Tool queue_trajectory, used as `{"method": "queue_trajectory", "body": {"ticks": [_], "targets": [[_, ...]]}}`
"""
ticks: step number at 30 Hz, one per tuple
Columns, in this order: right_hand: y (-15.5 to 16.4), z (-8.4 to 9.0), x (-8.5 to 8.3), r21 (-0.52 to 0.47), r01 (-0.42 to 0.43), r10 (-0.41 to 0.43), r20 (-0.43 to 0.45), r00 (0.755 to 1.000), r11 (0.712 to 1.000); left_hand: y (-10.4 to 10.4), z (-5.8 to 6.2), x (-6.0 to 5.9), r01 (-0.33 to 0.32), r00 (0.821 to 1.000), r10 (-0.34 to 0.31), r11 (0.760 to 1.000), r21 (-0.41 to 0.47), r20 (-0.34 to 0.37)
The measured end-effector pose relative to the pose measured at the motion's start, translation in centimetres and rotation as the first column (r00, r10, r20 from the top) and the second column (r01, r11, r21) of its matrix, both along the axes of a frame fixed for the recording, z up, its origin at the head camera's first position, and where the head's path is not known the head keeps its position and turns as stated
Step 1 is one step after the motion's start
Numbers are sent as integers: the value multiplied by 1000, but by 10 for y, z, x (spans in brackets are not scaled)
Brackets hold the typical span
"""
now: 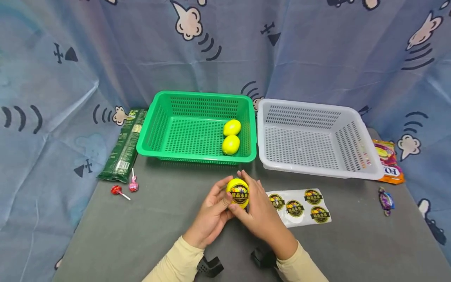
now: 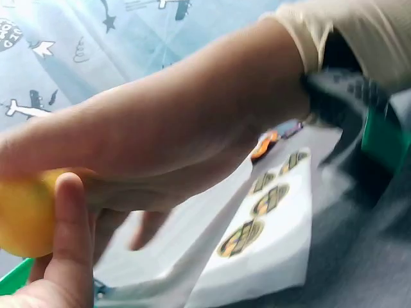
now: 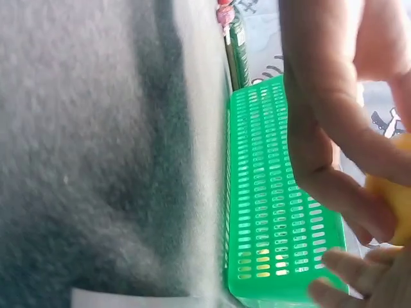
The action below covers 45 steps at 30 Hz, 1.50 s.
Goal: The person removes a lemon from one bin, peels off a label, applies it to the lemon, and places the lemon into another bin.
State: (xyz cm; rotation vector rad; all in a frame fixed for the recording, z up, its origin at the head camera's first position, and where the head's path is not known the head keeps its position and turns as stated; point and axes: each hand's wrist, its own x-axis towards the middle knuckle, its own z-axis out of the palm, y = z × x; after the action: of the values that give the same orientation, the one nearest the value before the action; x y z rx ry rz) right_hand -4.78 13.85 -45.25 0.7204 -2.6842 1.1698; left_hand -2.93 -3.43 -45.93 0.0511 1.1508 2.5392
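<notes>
Both hands hold one yellow lemon (image 1: pixel 237 192) with a round dark sticker on its face, just above the grey table. My left hand (image 1: pixel 212 213) cups it from the left, and my right hand (image 1: pixel 254 207) grips it from the right, thumb near the sticker. In the left wrist view the lemon (image 2: pixel 22 212) shows beside my left thumb. A white sticker sheet (image 1: pixel 299 207) with several round labels lies right of the hands. Two more lemons (image 1: pixel 231 137) lie in the green basket (image 1: pixel 155 135).
A white basket (image 1: pixel 363 156) stands right of the green one. A green packet (image 1: pixel 125 147) and two lollipops (image 1: pixel 125 188) lie at the left. A snack bag (image 1: pixel 387 160) and a wrapped candy (image 1: pixel 385 200) sit at the right. Patterned cloth hangs behind.
</notes>
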Motion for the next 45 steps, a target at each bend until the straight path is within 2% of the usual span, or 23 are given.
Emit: {"method": "queue_trajectory", "body": {"ticks": [2,3,6,9,12,15,17,19,21,23,25,27,30,32,36,38,40,41,42,45], "targets": [[0,0,3,6,21,-21,15,1000,1000,-2,2,-2,-7,1000,6,999,-51,-15],[0,1,5,-3,32,-32,-5,999,999,-2,2,-3,-18,1000,16,997,-81,-27],[-1,3,7,-35,34,-38,-127,991,999,-2,0,-6,-70,996,61,986,-151,-64],[-6,4,7,-18,17,-21,-241,970,1000,1,-1,-7,-118,989,102,979,-167,-104],[-12,1,9,38,18,-9,-226,974,999,5,-2,-5,-157,982,140,977,-145,-127],[-13,1,11,63,46,-40,-99,994,997,8,-2,-3,-181,976,160,974,-136,-148],[-10,3,12,63,63,-62,-18,998,996,8,-2,-3,-180,974,157,974,-138,-162],[-3,8,11,63,77,-79,22,997,995,7,-3,-3,-179,972,153,973,-146,-178],[9,14,7,51,98,-97,-8,995,994,7,-2,-5,-181,971,152,971,-153,-185],[26,23,0,44,149,-145,-87,986,988,7,-2,-7,-187,970,156,968,-168,-186],[49,30,-10,36,254,-245,-169,955,967,8,-1,-10,-203,967,166,960,-195,-192],[75,35,-20,53,386,-369,-206,907,921,9,1,-13,-213,965,168,951,-226,-203],[110,34,-32,118,530,-510,-162,845,840,16,9,-22,-212,958,148,941,-263,-244],[125,31,-36,182,553,-541,-114,833,813,26,19,-33,-209,951,132,942,-264,-281],[137,24,-40,223,530,-528,-70,846,818,59,45,-69,-204,924,91,939,-276,-373],[137,22,-42,222,523,-521,-73,850,823,79,59,-92,-210,909,49,912,-352,-415],[136,21,-43,223,523,-521,-73,851,823,100,70,-117,-221,895,-18,851,-476,-447],[136,21,-43,225,522,-520,-71,851,823,111,74,-130,-228,890,-54,808,-544,-453],[135,21,-43,229,519,-518,-68,852,823,120,76,-142,-236,886,-91,754,-613,-454],[134,20,-43,240,508,-510,-56,858,827,144,77,-171,-243,885,-196,579,-779,-422]]}}
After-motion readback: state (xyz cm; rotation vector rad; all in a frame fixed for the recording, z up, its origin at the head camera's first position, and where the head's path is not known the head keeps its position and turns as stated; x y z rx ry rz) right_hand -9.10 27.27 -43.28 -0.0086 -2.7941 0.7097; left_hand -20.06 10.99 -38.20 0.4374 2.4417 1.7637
